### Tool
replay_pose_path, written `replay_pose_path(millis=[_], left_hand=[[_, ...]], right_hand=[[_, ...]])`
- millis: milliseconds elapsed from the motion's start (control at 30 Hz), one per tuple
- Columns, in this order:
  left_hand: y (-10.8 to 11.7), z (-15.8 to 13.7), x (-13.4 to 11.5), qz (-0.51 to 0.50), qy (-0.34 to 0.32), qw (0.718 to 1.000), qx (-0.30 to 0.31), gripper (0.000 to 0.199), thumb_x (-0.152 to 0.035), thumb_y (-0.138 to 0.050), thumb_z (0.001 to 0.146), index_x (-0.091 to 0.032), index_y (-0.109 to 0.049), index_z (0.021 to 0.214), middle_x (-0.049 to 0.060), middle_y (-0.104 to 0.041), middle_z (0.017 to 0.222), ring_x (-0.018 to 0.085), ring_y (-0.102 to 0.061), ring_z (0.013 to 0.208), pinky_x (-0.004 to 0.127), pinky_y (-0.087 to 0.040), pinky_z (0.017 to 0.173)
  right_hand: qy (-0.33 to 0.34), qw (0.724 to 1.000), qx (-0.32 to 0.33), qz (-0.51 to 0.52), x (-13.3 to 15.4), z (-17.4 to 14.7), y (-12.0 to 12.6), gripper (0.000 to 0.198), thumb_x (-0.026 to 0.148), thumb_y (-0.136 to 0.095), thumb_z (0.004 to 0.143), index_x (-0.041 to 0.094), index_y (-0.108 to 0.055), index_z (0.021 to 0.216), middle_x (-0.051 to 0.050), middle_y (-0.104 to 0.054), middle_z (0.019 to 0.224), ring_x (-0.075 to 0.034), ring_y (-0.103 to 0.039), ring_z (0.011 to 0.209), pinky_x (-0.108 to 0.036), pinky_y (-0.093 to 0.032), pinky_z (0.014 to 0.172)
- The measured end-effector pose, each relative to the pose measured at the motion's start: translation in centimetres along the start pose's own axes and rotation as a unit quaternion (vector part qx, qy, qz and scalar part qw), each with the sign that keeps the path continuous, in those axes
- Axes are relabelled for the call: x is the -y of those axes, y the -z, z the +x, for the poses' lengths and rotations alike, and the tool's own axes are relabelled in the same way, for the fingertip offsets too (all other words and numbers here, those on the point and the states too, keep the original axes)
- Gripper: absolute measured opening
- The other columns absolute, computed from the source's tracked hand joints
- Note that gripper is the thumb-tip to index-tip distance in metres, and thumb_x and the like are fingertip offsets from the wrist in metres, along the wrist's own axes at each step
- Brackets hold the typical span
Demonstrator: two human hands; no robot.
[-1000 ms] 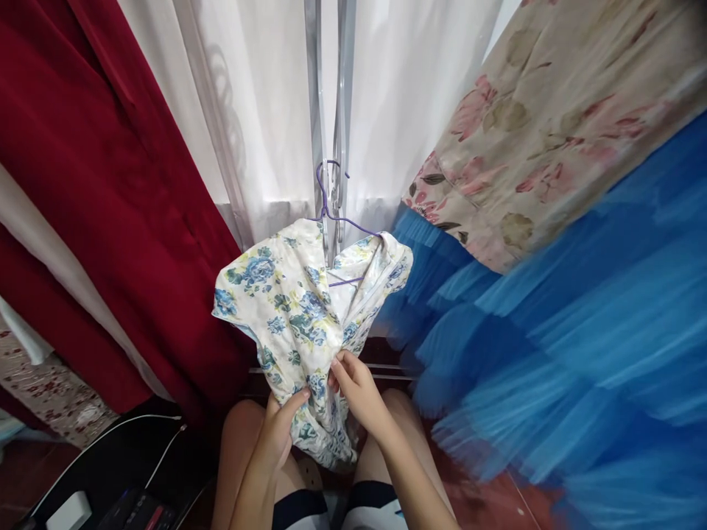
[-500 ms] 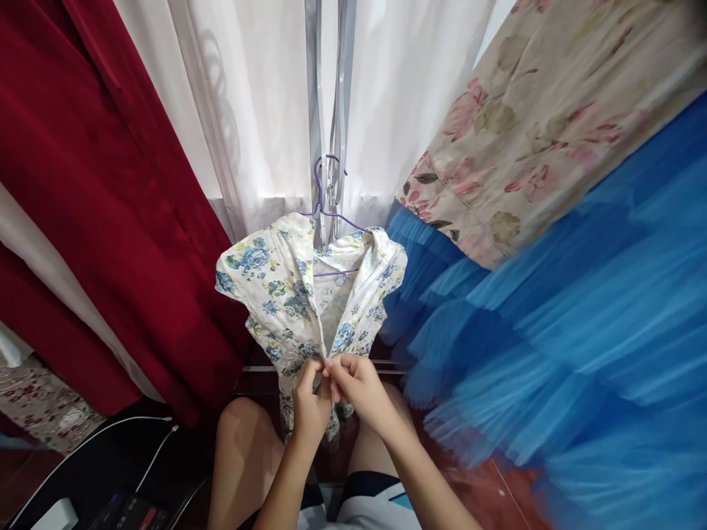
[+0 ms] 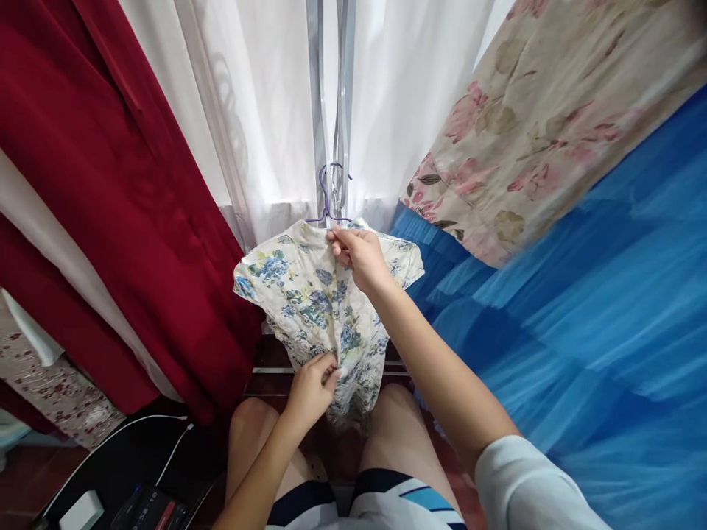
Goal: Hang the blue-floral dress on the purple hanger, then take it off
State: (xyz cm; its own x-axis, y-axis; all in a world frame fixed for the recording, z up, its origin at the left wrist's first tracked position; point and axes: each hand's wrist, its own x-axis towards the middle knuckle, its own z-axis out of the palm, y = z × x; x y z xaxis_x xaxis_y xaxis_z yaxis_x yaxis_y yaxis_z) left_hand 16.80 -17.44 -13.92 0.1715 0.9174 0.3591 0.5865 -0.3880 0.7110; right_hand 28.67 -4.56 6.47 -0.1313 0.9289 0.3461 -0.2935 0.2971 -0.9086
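Note:
A white sleeveless dress with blue and green flowers hangs in front of me on a purple hanger. Its front opening is drawn together in a straight line from waist to neck. At the neck, my right hand is closed in a pinch on the top of the zipper; the pull itself is hidden by the fingers. Lower down, near the waist, my left hand pinches the dress beside the zipper line. The hem hangs between my knees.
White curtains and grey straps are behind the hanger. Red cloth hangs on the left, blue tulle and pink-flowered fabric on the right. A black round table at lower left holds a digital clock, a white charger and cables.
My right hand has moved up from the waist to the neck, and the front opening has closed. My left hand stays low on the dress.

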Motion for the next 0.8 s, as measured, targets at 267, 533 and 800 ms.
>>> replay_pose_path(millis=[267, 533, 800], left_hand=[[10.7, 11.7, -6.6, -0.022, -0.156, 0.964, -0.213, 0.033, -0.029, -0.049, 0.098, -0.022, -0.057, 0.13, 0.003, -0.064, 0.085, 0.014, -0.057, 0.07, 0.026, -0.047, 0.07], [13.4, 16.3, -8.7, 0.019, -0.229, 0.924, -0.307, 0.02, -0.03, -0.053, 0.097, -0.016, -0.065, 0.088, 0.003, -0.065, 0.081, 0.014, -0.061, 0.077, 0.024, -0.046, 0.074], [18.1, 17.1, 3.4, -0.309, 0.117, 0.809, -0.486, 0.031, -0.025, -0.044, 0.097, -0.017, -0.041, 0.067, -0.005, -0.044, 0.061, 0.006, -0.048, 0.059, 0.019, -0.044, 0.067]], right_hand=[[0.058, 0.99, 0.047, -0.116, -0.7, -3.3, 1.0, 0.024, 0.03, -0.053, 0.091, 0.017, -0.058, 0.071, 0.004, -0.053, 0.047, -0.007, -0.039, 0.041, -0.022, -0.027, 0.044], [0.111, 0.954, 0.031, -0.275, -3.1, -3.1, 2.0, 0.026, 0.035, -0.054, 0.09, 0.019, -0.054, 0.069, 0.003, -0.05, 0.052, -0.011, -0.044, 0.049, -0.024, -0.031, 0.05], [0.05, 0.967, 0.068, -0.24, -5.3, -5.8, 3.4, 0.028, 0.033, -0.056, 0.084, 0.02, -0.047, 0.061, 0.005, -0.043, 0.053, -0.01, -0.038, 0.048, -0.023, -0.027, 0.047]])
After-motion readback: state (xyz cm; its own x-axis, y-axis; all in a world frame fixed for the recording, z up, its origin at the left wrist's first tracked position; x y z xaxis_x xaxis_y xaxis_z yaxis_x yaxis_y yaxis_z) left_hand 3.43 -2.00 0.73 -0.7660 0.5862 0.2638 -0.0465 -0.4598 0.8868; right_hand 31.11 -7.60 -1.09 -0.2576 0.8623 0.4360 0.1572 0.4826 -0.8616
